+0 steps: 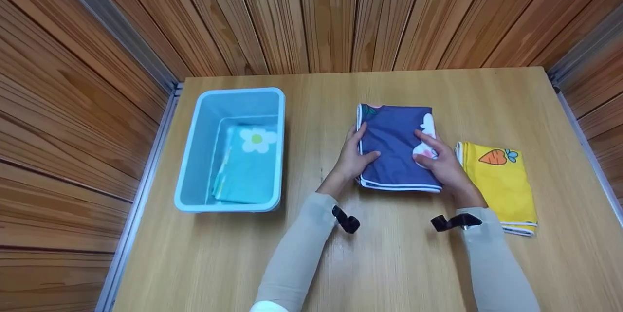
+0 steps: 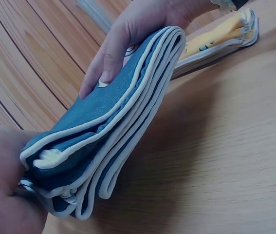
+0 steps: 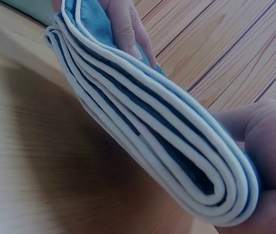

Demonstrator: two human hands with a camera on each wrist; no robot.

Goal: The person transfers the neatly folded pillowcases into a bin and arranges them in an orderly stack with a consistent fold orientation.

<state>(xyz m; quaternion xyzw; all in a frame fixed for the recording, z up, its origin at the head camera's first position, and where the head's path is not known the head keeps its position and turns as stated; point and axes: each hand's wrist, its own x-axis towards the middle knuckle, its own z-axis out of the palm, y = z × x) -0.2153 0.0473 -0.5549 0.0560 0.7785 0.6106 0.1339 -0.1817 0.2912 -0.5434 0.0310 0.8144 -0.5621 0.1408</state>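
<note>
A folded navy-blue cloth [image 1: 396, 146] with white edging and a white-and-pink print is held between both hands at the right of centre in the head view. My left hand [image 1: 350, 158] grips its left edge, thumb on top. At the opposite edge my right hand [image 1: 444, 165] grips it, with thumb and forefinger over the print. In the left wrist view, the stacked folds of the cloth [image 2: 123, 126] stand over the table with a shadow below. The right wrist view shows its layered, rounded edge [image 3: 176, 141] close to the right palm [image 3: 274, 151].
A light-blue plastic bin [image 1: 182, 175] stands at the left, with a folded turquoise cloth [image 1: 243, 175] with a white flower inside. Beside the right forearm lies a folded yellow cloth [image 1: 506, 185] with a carrot print. Wood-panelled walls [image 1: 326, 15] border the wooden table [image 1: 384, 263].
</note>
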